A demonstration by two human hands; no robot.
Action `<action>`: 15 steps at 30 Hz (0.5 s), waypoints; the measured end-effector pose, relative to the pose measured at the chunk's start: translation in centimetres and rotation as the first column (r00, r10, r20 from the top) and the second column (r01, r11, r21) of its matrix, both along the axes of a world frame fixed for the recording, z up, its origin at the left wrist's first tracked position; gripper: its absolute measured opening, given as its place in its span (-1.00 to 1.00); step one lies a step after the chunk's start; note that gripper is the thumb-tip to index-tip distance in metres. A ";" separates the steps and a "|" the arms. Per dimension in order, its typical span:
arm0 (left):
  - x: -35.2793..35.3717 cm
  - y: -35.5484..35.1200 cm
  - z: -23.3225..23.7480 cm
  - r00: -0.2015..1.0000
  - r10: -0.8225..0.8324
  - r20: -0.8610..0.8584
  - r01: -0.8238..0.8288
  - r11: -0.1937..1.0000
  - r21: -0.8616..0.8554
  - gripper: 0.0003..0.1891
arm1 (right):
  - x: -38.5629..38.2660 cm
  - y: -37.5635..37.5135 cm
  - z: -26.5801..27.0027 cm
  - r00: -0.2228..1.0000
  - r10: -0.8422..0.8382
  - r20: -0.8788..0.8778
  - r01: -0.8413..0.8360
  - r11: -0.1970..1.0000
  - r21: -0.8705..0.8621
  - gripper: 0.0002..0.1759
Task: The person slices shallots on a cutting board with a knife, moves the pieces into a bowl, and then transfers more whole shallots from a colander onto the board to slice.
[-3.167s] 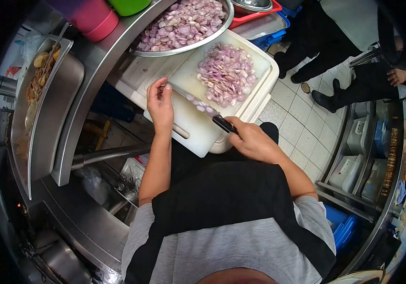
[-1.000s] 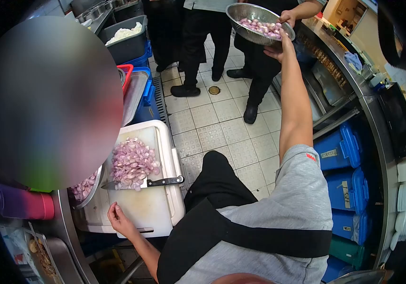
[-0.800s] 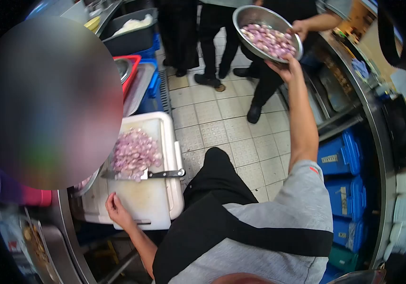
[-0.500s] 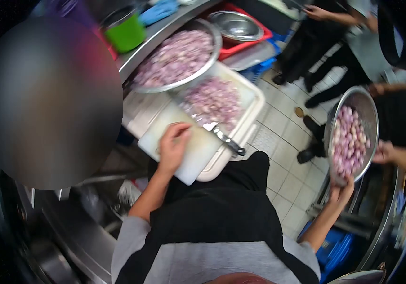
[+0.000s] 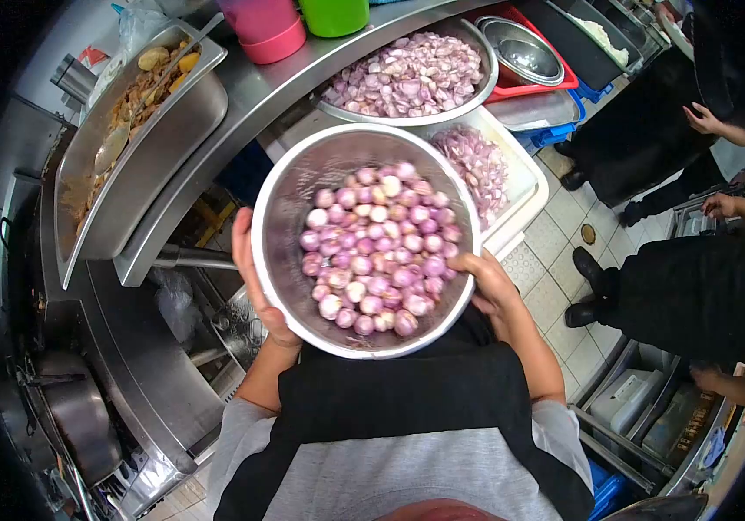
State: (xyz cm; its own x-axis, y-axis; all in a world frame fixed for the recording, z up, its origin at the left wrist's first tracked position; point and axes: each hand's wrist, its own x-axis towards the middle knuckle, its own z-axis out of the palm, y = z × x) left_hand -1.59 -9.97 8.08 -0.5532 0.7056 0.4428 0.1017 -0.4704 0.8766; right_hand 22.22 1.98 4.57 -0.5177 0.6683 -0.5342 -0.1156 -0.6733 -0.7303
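In front of my body I hold a deep steel bowl, tilted toward me, with whole peeled shallots in it. My left hand presses against the bowl's left side, its fingers along the outer wall. On the opposite side my right hand grips the rim, thumb over the inside edge. Just behind the bowl, sliced shallots lie in a white plastic tray. A wide steel basin beyond it is heaped with cut shallots. The bowl hides the cutting board and knife.
On the left steel counter stands a deep metal pan of cooked food with a ladle. A pink container and a green one stand at the back. Other people in black aprons stand on the tiled floor at right.
The bowl of shallots has come from my right side, where another person's hand was on it, to in front of me. My left hand has left the cutting board and now holds the bowl.
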 end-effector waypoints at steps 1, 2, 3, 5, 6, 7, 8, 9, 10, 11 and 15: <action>-1.3 0.0 -0.8 0.993 0.102 -0.050 -0.099 0.993 0.067 0.07 | -1.2 0.7 -0.8 0.995 0.090 0.029 -0.091 0.996 0.009 -0.43; -1.8 -0.2 -1.3 0.978 0.189 -0.093 -0.177 0.976 0.127 0.03 | -2.0 1.4 -0.9 0.987 0.157 0.019 -0.156 0.987 -0.029 -0.39; -1.9 0.2 -0.7 0.953 0.275 -0.129 -0.248 0.950 0.190 -0.01 | -3.0 1.8 -1.0 0.985 0.175 0.009 -0.174 0.983 -0.059 -0.32; -2.6 0.7 0.0 0.897 0.442 0.034 -0.423 0.831 0.363 -0.11 | -4.1 2.4 -1.0 0.975 0.220 0.045 -0.220 0.976 0.001 -0.44; -4.7 -0.9 0.4 0.854 0.374 -0.362 -0.291 0.920 0.264 -0.15 | -4.6 2.5 -0.7 0.972 0.234 0.022 -0.234 0.972 0.002 -0.41; -5.5 -1.6 1.6 0.688 0.217 -0.693 -0.197 0.974 0.110 -0.11 | -4.8 3.2 -0.2 0.936 0.341 0.090 -0.344 0.939 0.019 -0.23; -4.9 -0.3 1.8 0.661 0.355 -0.661 -0.258 0.935 0.244 -0.15 | -5.2 3.6 -1.1 0.944 0.329 0.004 -0.329 0.944 0.012 -0.24; -5.2 -0.1 2.0 0.663 0.350 -0.661 -0.260 0.937 0.235 -0.15 | -5.7 3.6 -1.4 0.946 0.314 -0.084 -0.315 0.949 0.001 -0.24; -5.5 -0.2 2.1 0.682 0.309 -0.663 -0.230 0.951 0.206 -0.21 | -5.4 3.9 -1.4 0.946 0.323 -0.022 -0.322 0.946 0.041 -0.26; -5.7 0.0 2.3 0.698 0.268 -0.664 -0.200 0.963 0.179 -0.26 | -5.2 4.1 -1.1 0.938 0.333 0.093 -0.344 0.927 0.151 -0.27; -4.6 0.6 3.6 0.667 0.280 -0.690 -0.176 0.960 0.219 -0.40 | -4.9 3.0 1.8 0.761 -0.022 0.648 -0.516 0.585 0.626 -0.27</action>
State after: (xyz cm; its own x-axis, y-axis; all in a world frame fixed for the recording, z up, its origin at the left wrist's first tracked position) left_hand -6.24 -9.38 11.72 -0.1730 0.5112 0.8419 0.7850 -0.4447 0.4313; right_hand 17.35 5.01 6.33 -0.5290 0.8355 -0.1490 0.5462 0.2008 -0.8132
